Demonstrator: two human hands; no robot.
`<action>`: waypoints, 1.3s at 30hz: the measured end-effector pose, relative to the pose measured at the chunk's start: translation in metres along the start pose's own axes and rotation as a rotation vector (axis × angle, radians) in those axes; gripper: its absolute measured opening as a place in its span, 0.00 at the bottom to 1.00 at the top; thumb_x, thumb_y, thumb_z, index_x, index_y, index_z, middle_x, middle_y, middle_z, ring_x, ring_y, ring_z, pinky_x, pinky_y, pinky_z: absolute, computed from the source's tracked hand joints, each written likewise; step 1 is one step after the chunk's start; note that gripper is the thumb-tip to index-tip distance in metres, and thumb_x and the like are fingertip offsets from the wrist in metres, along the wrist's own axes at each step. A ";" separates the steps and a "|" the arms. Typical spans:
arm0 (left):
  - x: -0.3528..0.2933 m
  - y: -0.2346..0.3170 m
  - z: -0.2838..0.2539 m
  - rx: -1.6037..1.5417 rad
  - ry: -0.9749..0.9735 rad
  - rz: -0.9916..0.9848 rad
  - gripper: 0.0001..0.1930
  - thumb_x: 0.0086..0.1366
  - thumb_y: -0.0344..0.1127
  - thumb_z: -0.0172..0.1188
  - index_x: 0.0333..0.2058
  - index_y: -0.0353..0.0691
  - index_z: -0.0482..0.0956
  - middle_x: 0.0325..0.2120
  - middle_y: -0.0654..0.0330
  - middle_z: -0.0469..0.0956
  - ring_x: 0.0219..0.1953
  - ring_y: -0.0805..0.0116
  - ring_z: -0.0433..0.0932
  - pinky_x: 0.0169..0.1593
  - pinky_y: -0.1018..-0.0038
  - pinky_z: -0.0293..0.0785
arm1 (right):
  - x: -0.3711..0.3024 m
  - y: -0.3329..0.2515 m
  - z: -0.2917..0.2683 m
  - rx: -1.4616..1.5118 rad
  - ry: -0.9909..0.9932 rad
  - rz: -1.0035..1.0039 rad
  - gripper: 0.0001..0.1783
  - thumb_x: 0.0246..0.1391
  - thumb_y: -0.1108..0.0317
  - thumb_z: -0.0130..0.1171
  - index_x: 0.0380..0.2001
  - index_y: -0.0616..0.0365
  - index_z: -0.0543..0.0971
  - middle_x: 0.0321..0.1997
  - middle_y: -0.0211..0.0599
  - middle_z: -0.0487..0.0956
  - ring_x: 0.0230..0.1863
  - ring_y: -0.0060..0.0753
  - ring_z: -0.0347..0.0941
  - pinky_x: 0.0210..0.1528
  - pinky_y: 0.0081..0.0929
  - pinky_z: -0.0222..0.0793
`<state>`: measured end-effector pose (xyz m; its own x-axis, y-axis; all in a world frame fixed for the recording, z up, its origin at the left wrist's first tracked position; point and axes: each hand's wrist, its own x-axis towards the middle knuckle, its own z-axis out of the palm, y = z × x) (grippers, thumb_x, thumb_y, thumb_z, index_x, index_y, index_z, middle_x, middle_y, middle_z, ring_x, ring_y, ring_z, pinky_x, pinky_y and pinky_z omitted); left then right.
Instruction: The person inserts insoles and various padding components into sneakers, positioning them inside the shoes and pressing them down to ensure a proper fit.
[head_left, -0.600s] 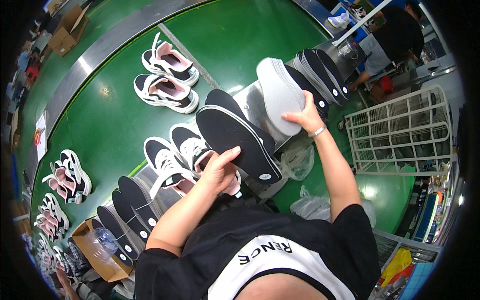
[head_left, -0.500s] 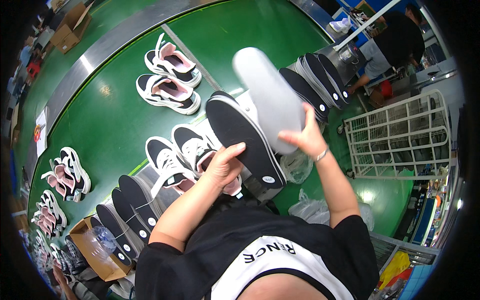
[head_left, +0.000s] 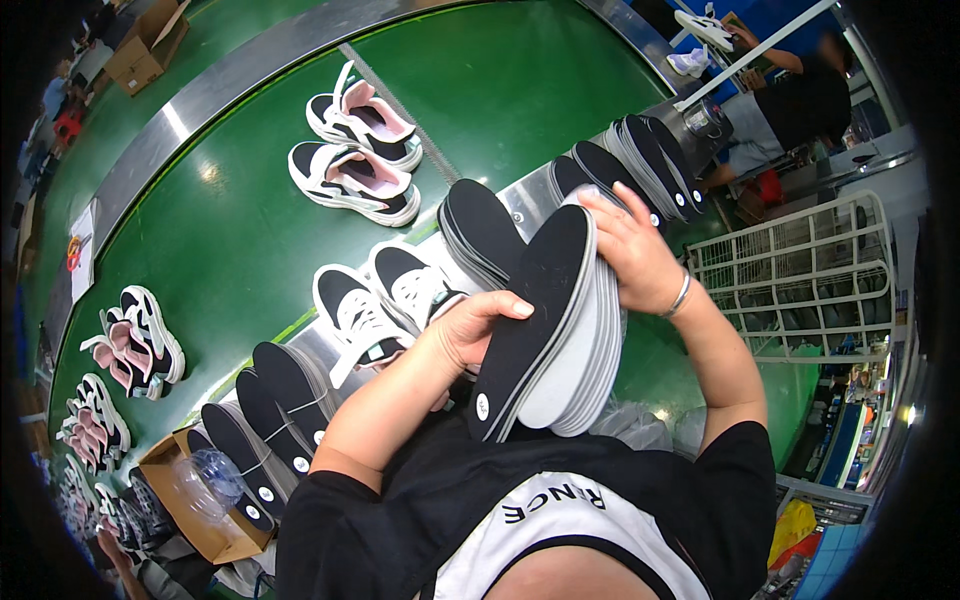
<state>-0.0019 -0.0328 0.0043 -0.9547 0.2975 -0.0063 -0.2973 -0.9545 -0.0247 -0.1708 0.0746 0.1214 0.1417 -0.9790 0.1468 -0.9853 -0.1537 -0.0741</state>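
A thick stack of insoles (head_left: 545, 300) is held tilted in front of my chest. Its front insole is black with a small round white label; behind it the pale grey edges fan out. My left hand (head_left: 475, 328) is closed on the stack's left side, thumb lying over the black face. My right hand (head_left: 640, 258) grips the upper right end, fingers over the tips. Just beyond the stack, more black insoles (head_left: 482, 228) lie piled on the bench edge. Beside my left hand stand two black-and-white shoes (head_left: 352, 312), partly hidden by my arm.
Another pair of shoes (head_left: 365, 175) with pink lining rests on the green belt (head_left: 240, 240). Bundled insoles (head_left: 300, 385) and a cardboard box (head_left: 185, 520) are at lower left. More insole stacks (head_left: 640, 165) line the bench at right, near a white wire rack (head_left: 800, 270) and a co-worker (head_left: 790, 110).
My right hand has brought the pale grey insoles from the right against the black ones. Both hands now hold them as one stack, drawn closer and tilted the other way.
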 end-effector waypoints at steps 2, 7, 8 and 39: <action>-0.007 0.000 0.004 0.183 0.139 0.112 0.22 0.49 0.29 0.53 0.45 0.27 0.64 0.38 0.47 0.72 0.38 0.58 0.74 0.44 0.67 0.71 | -0.004 0.014 -0.003 0.022 -0.059 0.050 0.22 0.24 0.76 0.57 0.32 0.54 0.69 0.38 0.36 0.71 0.47 0.37 0.65 0.59 0.42 0.42; -0.028 0.016 0.008 0.018 0.273 0.528 0.14 0.58 0.34 0.51 0.41 0.33 0.68 0.36 0.54 0.73 0.38 0.63 0.74 0.42 0.68 0.71 | -0.068 0.057 0.008 0.924 0.139 0.841 0.27 0.30 0.76 0.60 0.41 0.59 0.67 0.42 0.34 0.70 0.44 0.28 0.66 0.48 0.22 0.60; -0.029 0.018 0.007 0.039 0.282 0.580 0.14 0.58 0.33 0.50 0.41 0.33 0.68 0.36 0.54 0.73 0.38 0.63 0.74 0.43 0.68 0.71 | -0.080 0.063 0.017 1.044 0.246 0.826 0.28 0.37 0.72 0.60 0.45 0.63 0.64 0.42 0.33 0.70 0.44 0.24 0.65 0.48 0.22 0.60; 0.092 0.037 0.043 0.691 0.573 0.738 0.23 0.45 0.17 0.48 0.44 0.34 0.64 0.37 0.56 0.71 0.38 0.65 0.73 0.43 0.72 0.70 | 0.010 0.123 0.000 0.330 0.840 0.402 0.23 0.54 0.55 0.39 0.46 0.59 0.67 0.50 0.45 0.67 0.52 0.42 0.61 0.54 0.44 0.52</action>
<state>-0.1011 -0.0414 0.0459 -0.8054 -0.5387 -0.2473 0.2163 -0.6556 0.7235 -0.2909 0.0457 0.1136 -0.4373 -0.5724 0.6936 -0.8511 0.0144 -0.5248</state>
